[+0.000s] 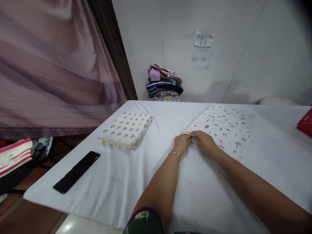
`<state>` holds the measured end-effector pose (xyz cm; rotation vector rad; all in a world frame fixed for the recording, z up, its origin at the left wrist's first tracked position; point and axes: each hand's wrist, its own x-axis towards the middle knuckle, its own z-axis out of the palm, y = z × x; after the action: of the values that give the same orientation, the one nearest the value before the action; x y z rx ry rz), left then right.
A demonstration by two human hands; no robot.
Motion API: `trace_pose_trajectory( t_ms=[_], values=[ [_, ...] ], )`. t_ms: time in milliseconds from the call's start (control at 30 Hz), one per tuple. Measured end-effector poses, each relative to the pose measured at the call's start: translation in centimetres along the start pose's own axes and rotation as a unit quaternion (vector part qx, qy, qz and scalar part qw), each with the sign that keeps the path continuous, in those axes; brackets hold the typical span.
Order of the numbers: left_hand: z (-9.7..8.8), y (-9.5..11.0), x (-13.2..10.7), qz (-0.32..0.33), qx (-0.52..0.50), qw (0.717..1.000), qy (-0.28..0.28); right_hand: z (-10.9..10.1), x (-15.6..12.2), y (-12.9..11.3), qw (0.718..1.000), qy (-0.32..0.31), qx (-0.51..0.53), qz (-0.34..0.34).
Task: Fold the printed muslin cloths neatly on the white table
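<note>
A white cloth with small scattered prints [226, 125] lies partly folded on the right half of the table. At its near left corner, my left hand [182, 143] is closed on the cloth's edge, a thin bracelet on the wrist. My right hand [204, 140] pinches the same edge, close beside the left. The fingertips of both are partly hidden in the fabric. Off to the left rests a folded white cloth with grey mouse-head shapes [129, 128], touched by neither hand.
A white-covered table [156, 169] bears a long black flat object [76, 172] at left. Folded clothes [164, 83] are stacked by the wall under paper notes [201, 58]. A pink curtain [53, 65] hangs at left; a red object [305, 123] sits at the right edge.
</note>
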<state>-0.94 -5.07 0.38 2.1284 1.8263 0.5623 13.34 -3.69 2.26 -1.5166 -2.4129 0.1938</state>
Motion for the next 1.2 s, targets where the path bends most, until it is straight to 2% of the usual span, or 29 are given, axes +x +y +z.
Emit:
trace_pose_trajectory(
  t_ms=[200, 467, 700, 1000, 1200],
  values=[
    [0.0, -0.1, -0.1, 0.031, 0.039, 0.999, -0.014, 0.1, 0.2, 0.2, 1.000, 0.007, 0.015, 0.006],
    [-0.1, -0.5, 0.2, 0.032, 0.055, 0.997, -0.049, -0.6, 0.0, -0.3, 1.000, -0.005, 0.013, 0.004],
    [0.3, -0.4, 0.2, 0.019, 0.052, 0.998, -0.025, -0.4, 0.2, -0.1, 1.000, -0.011, 0.007, 0.000],
    [-0.2, -0.8, -0.2, 0.065, 0.022, 0.998, 0.008, 0.0, 0.0, 0.3, 1.000, 0.013, -0.007, -0.023],
    [-0.3, -0.7, -0.3, 0.065, 0.007, 0.998, 0.013, 0.4, -0.6, 0.1, 0.999, 0.011, -0.032, -0.039]
  ],
)
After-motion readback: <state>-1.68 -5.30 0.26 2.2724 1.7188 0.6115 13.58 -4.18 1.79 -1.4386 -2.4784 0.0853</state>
